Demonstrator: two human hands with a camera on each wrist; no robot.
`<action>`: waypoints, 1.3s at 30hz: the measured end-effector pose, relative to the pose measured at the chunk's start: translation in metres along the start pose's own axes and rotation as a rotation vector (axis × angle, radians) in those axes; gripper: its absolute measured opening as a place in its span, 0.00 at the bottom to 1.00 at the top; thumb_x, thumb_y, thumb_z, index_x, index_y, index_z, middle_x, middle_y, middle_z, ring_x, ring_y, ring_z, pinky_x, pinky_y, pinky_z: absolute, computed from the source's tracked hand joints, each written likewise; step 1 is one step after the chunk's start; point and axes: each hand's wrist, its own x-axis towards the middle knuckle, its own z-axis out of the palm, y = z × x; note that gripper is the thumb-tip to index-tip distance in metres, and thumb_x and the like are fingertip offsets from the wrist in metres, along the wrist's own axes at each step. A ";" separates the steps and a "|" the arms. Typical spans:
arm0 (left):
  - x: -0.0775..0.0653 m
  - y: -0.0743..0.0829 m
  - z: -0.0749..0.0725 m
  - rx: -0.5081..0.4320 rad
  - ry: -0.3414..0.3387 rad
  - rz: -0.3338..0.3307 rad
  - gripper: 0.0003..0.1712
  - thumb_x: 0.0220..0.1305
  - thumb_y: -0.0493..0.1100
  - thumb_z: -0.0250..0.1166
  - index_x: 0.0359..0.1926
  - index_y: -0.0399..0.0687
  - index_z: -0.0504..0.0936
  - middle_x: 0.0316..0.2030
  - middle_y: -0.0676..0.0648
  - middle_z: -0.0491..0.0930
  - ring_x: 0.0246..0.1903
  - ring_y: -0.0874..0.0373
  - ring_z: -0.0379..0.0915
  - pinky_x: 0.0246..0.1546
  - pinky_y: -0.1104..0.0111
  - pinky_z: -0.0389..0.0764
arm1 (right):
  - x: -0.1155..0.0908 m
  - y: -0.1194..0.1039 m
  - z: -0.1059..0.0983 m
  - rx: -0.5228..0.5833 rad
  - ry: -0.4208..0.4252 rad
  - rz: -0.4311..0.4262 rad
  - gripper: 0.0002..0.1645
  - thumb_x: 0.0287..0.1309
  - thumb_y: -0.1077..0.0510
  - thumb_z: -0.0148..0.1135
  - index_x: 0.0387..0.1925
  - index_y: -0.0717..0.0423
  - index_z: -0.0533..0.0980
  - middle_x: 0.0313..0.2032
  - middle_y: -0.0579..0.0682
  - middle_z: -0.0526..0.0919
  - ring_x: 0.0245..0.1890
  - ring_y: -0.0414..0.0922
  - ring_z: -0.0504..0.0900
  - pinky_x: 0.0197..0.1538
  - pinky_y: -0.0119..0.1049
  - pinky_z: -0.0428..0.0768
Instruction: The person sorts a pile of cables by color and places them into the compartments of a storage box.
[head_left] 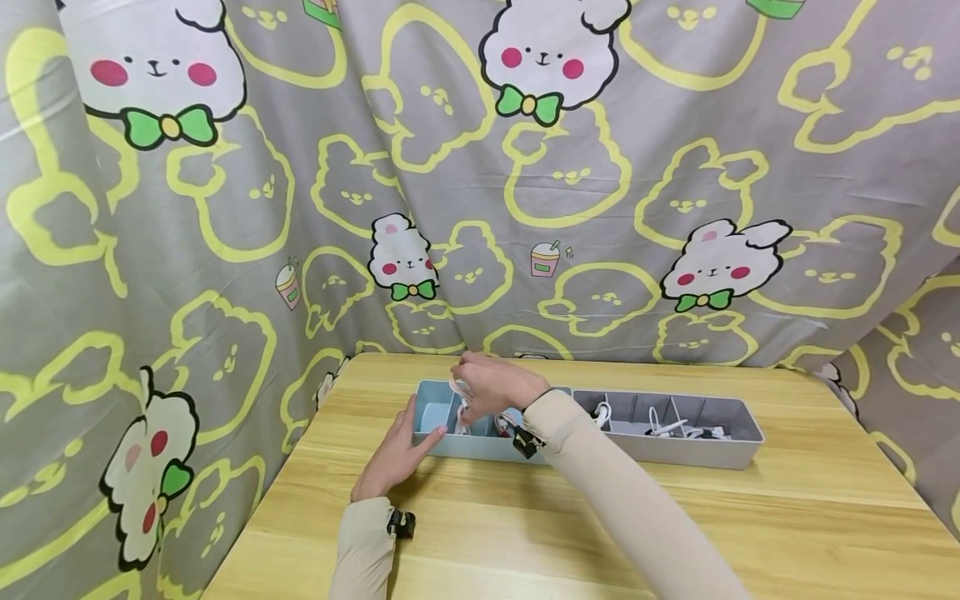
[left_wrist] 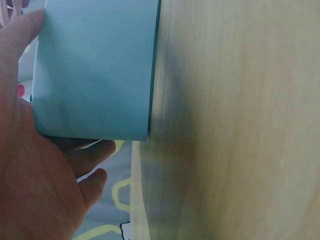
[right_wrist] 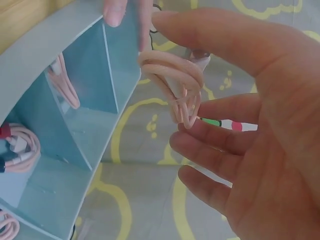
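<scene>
A long light-blue divided organizer box (head_left: 480, 448) stands on the wooden table. My left hand (head_left: 397, 450) grips its left end, thumb at the front rim and fingers round the end wall (left_wrist: 95, 75). Above the left compartments, my right hand (head_left: 498, 385) holds a coiled pale-pink cable (right_wrist: 172, 82) between thumb and fingers. Another pink cable (right_wrist: 65, 82) stands in a compartment near the left end. A further compartment holds a coiled cable (right_wrist: 22, 150) with red and black ends. The right forearm hides part of the blue box in the head view.
A grey divided organizer box (head_left: 675, 452) continues the row to the right, with white cables (head_left: 663, 427) in its compartments. Behind the table (head_left: 480, 525) hangs a grey curtain (head_left: 465, 183) with cartoon prints, which also runs along both sides.
</scene>
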 end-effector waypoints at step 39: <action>0.000 -0.004 -0.001 -0.035 0.004 0.084 0.56 0.73 0.69 0.56 0.85 0.55 0.35 0.78 0.32 0.56 0.76 0.35 0.59 0.75 0.38 0.64 | 0.035 -0.027 0.023 -0.071 0.059 -0.001 0.37 0.52 0.37 0.78 0.57 0.53 0.79 0.53 0.48 0.80 0.39 0.40 0.76 0.40 0.32 0.80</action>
